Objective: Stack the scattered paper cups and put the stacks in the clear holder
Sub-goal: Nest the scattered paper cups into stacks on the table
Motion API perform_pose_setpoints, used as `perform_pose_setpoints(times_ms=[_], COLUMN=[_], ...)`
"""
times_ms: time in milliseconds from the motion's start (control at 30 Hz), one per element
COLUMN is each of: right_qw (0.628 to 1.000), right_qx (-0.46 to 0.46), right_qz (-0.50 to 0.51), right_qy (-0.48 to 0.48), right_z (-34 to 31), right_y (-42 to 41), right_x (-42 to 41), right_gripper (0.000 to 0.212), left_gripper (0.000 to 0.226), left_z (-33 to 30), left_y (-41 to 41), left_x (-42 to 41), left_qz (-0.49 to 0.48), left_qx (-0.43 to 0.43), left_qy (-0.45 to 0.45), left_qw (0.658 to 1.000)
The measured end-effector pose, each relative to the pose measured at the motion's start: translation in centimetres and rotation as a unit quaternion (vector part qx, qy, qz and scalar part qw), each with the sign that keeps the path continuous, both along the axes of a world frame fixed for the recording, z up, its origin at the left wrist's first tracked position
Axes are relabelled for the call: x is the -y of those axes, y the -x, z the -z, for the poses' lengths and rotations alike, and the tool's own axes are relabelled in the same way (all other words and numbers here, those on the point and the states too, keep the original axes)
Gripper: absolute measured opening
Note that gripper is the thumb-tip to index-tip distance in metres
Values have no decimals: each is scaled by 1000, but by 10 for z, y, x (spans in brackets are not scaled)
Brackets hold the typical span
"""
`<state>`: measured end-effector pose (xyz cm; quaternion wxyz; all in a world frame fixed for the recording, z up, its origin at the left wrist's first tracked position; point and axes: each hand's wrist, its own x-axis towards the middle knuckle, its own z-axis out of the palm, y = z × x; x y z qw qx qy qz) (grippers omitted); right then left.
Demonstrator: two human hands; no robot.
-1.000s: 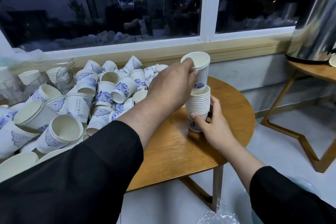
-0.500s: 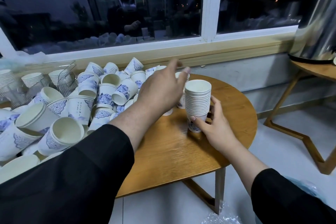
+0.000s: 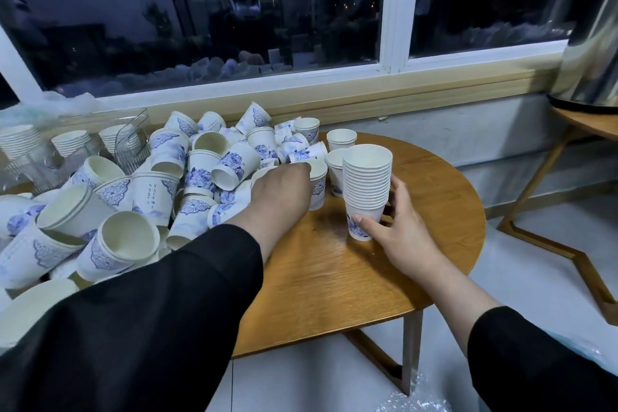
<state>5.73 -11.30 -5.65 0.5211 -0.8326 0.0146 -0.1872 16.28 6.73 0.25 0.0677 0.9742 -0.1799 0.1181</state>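
Observation:
A tall stack of white paper cups (image 3: 367, 184) with blue flower print stands upright on the round wooden table (image 3: 337, 281). My right hand (image 3: 396, 231) grips the bottom cup of that stack. My left hand (image 3: 282, 192) reaches over the pile edge and closes around a single upright cup (image 3: 317, 182) just left of the stack. A big heap of loose cups (image 3: 160, 184) covers the table's left half. The clear holder (image 3: 130, 144) sits at the far left by the window, with short cup stacks inside.
Two more upright cups (image 3: 341, 140) stand behind the stack. A window sill (image 3: 301, 100) runs along the back. A second wooden table (image 3: 588, 124) with a shiny metal urn (image 3: 592, 53) stands at the right. Crinkled plastic (image 3: 414, 401) lies on the floor below.
My left hand set a cup onto the stack, let go, then moved down and left onto a single cup beside it. My right hand stayed on the stack's base.

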Motion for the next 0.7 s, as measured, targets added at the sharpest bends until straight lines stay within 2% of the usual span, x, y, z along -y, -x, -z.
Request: perform_pose_setpoints(times_ms=[167,300,467,600,700], right_qw=[1000,1000,1000,1000,1000], right_qx=[5,6,7,11,9], right_qz=[1,1,8,9,11], right_qy=[-12,-16,-8,-3,-15], right_z=[3,5,4,3,3], right_y=[-2,-4,-3,-2,-1], right_x=[1,1,1,0,1], right_gripper=[89,88,89,87,87], left_gripper=[11,25,28,23,24], left_z=[4,-7,-49,-86,-99], left_y=[-6,4,26,44,56], left_x=[12,14,10,19,31], left_qz=[8,10,-9,63,114], left_qx=[-9,29,98,134,137], left_qy=[0,49,160,227,197], left_qw=[1000,998,982,963,964])
